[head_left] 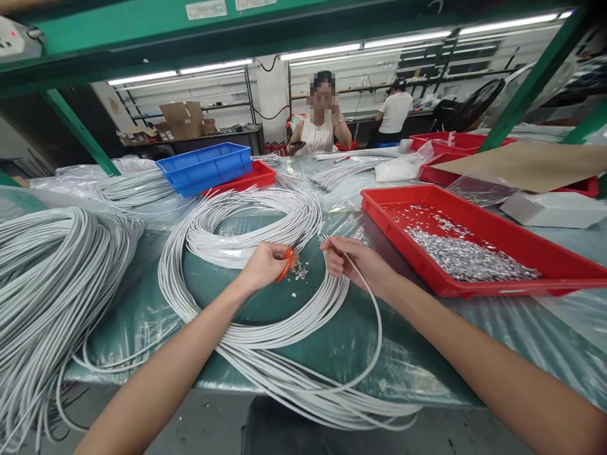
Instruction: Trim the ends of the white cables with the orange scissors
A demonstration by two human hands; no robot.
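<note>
My left hand [265, 264] is closed around the orange handles of a pair of scissors [286, 264]; their blades are hard to make out against the cables behind. Between the thumb and fingers of my right hand [348, 256] is the end of a white cable [377, 309], which loops down toward the table's front edge. A large coil of white cables [246, 338] lies below both hands, and another coil [251, 221] rests behind it. Small silvery scraps [300, 272] are scattered on the green table between my hands.
At right stands a red tray [441, 291] with many small silvery pieces [465, 256]. A thick cable bundle [61, 284] hangs over the left front edge. A blue bin [206, 167] sits at the back. One person [318, 133] sits across the table; another [396, 107] is farther off.
</note>
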